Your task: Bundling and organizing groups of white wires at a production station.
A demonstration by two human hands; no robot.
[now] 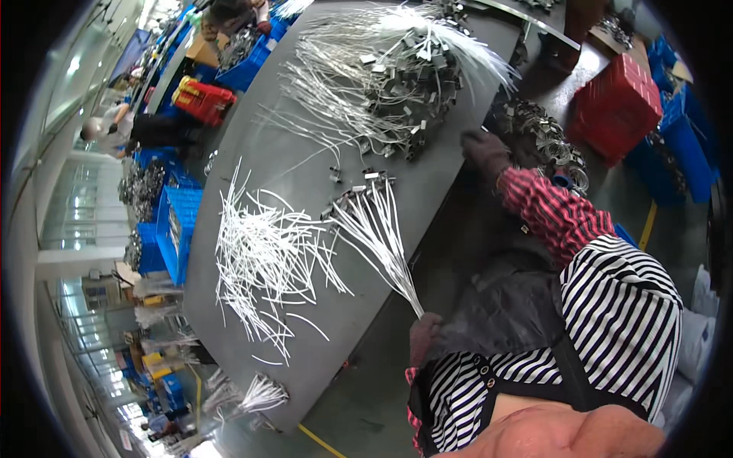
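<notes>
My left hand point(424, 336), in a dark glove, is closed round the gathered ends of a bundle of white cables point(389, 256). The bundle fans out across the grey table, its small metal-ended connectors point(372, 183) farthest from the hand. At the table's right edge is my gloved right hand point(487, 151), its fingers curled; what they hold, if anything, is too small to make out. Near it lies a large pile of cables with metal connectors point(416, 84). Loose white cable pieces point(267, 256) are scattered left of the bundle.
Another white cable bundle point(264, 393) lies at the table's near end. Coiled cables point(546, 141) sit beyond my right hand, close to a red crate point(618, 107). Blue bins point(177, 225) and a person point(114, 130) are beyond the table's left side.
</notes>
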